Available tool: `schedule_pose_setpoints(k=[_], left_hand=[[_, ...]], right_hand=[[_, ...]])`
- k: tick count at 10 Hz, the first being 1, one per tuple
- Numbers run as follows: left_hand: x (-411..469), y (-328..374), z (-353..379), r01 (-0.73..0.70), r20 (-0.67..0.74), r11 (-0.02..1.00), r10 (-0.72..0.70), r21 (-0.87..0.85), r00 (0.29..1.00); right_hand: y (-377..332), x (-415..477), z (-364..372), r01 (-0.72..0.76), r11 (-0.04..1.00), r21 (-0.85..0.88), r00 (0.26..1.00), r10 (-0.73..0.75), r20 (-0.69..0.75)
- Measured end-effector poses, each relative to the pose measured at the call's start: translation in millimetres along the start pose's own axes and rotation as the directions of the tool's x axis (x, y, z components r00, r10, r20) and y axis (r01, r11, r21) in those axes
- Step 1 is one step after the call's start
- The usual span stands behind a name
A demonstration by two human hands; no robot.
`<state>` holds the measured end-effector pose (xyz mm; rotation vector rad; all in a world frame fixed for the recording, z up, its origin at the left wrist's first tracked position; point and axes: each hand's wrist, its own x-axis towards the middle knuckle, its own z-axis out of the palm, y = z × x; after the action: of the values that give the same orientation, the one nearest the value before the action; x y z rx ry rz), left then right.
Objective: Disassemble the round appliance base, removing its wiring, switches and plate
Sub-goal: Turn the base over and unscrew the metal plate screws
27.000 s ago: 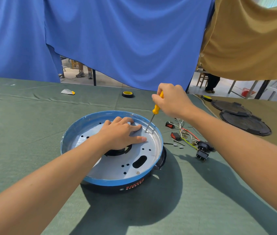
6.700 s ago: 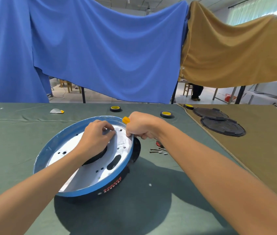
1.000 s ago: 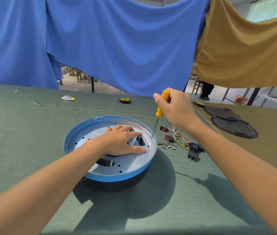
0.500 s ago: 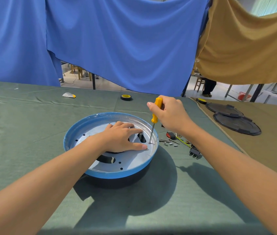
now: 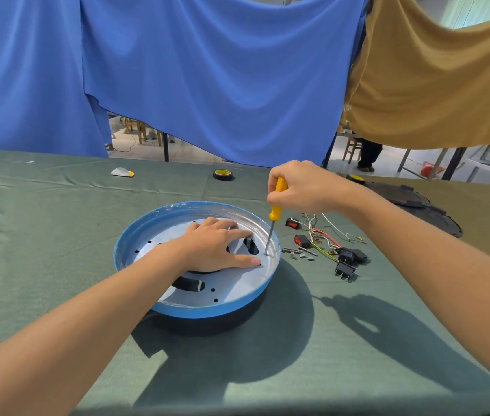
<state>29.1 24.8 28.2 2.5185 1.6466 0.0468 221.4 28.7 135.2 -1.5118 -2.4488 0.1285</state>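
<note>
Left hand [image 5: 213,247] lies flat mid-frame, fingers straight, pressing down on the plate [image 5: 237,286] inside the base [image 5: 195,307], which sits centre frame on the green cloth [image 5: 57,235]. Right hand [image 5: 303,187] is curled round the yellow handle of the screwdriver [image 5: 276,202]. The screwdriver is near upright, its tip down at the plate's right edge just past the left thumb; whether a screw sits under it is too small to tell. Wiring [image 5: 321,235] and switches [image 5: 344,270] are already out, lying right of the base with loose screws [image 5: 297,252]. The plate looks like thin sheet metal: stiff, light, probably sharp at its cut-outs. The base likely turns or skids under driver torque, so the flat press makes sense. The best hold for lifting the plate is probably a finger hooked in the oval slot or the centre hole, since its edge sits close to the blue wall. The blue rim looks filmed and slick. The screws are tiny and would roll.
</note>
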Motion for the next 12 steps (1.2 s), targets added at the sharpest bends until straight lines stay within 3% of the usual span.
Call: schedule_pose_setpoints(k=[2,4,5,7,8,9,10,12], left_hand=[[-1.2,0.7,-1.5,-0.004,0.004,1.000,0.004,-0.006,1.000],[-2.1,1.7,-1.7,-0.002,0.006,1.000,0.002,-0.009,1.000],[-2.8,2.1,-2.2,-0.003,0.008,1.000,0.003,-0.010,1.000],[-1.8,1.9,-2.2,0.001,0.000,1.000,-0.001,-0.003,1.000],[-2.2,1.6,-1.3,-0.002,-0.003,1.000,0.002,-0.007,1.000],[-1.3,1.2,-0.9,0.000,-0.004,1.000,0.000,-0.008,1.000],[-0.3,1.1,-0.9,0.004,0.004,1.000,-0.004,0.003,1.000],[-1.0,1.3,-1.3,0.004,0.004,1.000,-0.004,-0.002,1.000]], right_hand=[[-2.6,4.2,-0.3,-0.054,0.988,-0.142,0.998,0.049,-0.033],[-6.0,2.4,-1.3,-0.051,0.993,-0.109,0.998,0.056,0.036],[-5.4,5.4,-0.1,-0.106,0.972,-0.212,0.994,0.101,-0.032],[-10.2,1.8,-9.1,-0.038,0.997,-0.068,0.997,0.043,0.068],[-11.6,2.7,-9.5,-0.053,0.984,-0.167,0.993,0.069,0.091],[-13.5,3.4,-7.8,-0.055,0.977,-0.204,0.996,0.067,0.054],[-15.3,1.7,-11.0,-0.024,0.988,-0.151,0.994,0.040,0.104],[-14.5,3.8,-10.2,-0.049,0.963,-0.265,0.993,0.076,0.091]])
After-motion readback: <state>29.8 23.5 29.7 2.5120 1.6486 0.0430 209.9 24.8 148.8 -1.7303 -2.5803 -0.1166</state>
